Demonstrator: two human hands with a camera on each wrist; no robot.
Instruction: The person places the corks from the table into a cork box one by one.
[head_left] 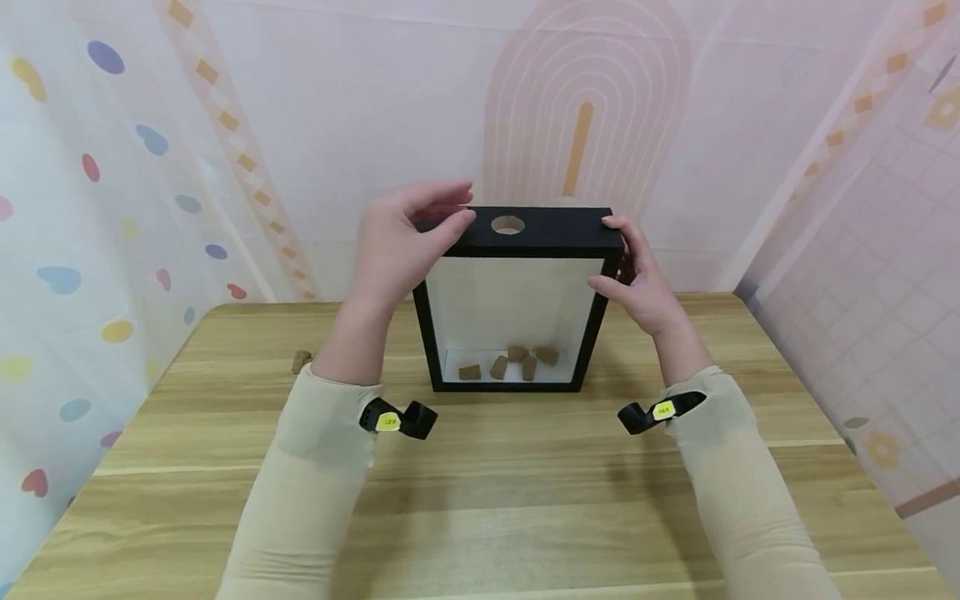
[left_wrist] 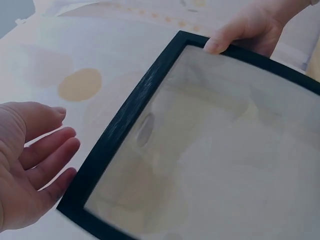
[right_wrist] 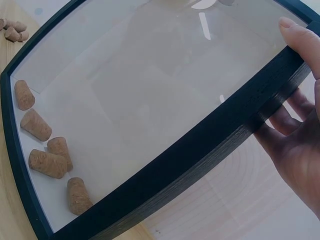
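**A:** Where's the black frame box sitting?

**B:** Upright on the wooden table, five corks lying inside. I'm gripping its right edge with my right hand, thumb in front, fingers behind. My left hand is hovering at the top-left corner, fingers loosely spread, holding nothing.

We can't see the right hand's fingers behind the black frame box; only the thumb shows in front. The small cork near the desk's left edge is half hidden by the left forearm. In the left wrist view the box's lower corner runs out of the picture.
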